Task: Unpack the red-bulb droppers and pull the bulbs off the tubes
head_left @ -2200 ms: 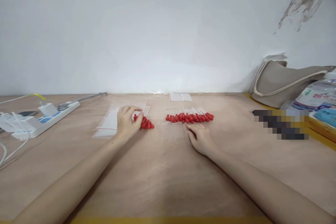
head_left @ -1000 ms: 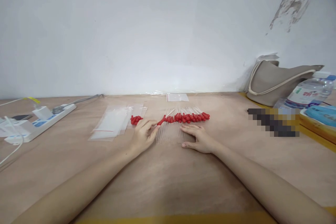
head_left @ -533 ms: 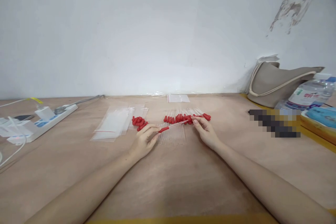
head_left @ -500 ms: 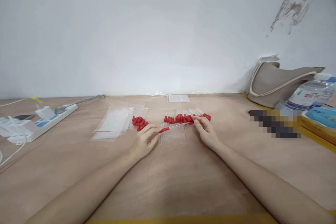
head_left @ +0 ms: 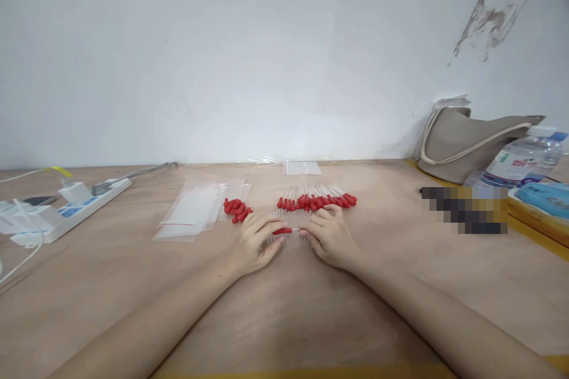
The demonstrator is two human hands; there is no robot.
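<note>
Between my hands lies a glass dropper with a red rubber bulb (head_left: pixel 283 231), level and close above the tabletop. My left hand (head_left: pixel 255 244) is closed on the bulb end, thumb below and fingers above. My right hand (head_left: pixel 332 238) pinches the thin clear tube, its tip hidden by the fingers. Bare glass tubes (head_left: pixel 292 218) lie side by side beneath and behind the hands, partly covered by them. Just beyond, finished-looking droppers with red bulbs (head_left: pixel 316 201) form a row, tubes pointing to the wall. A small heap of loose red bulbs (head_left: pixel 235 208) sits beyond my left hand.
Clear zip bags (head_left: pixel 191 213) are stacked left of the heap, and another small bag (head_left: pixel 302 168) lies by the wall. A power strip (head_left: pixel 80 213) with plugs is far left. On the right are a grey bag (head_left: pixel 471 145), a water bottle (head_left: pixel 518 160) and a blue-topped pack (head_left: pixel 544 198).
Both hands have come nearer to me and closer together, bringing the dropper down and level. My right hand has moved left from beside the row onto the tube.
</note>
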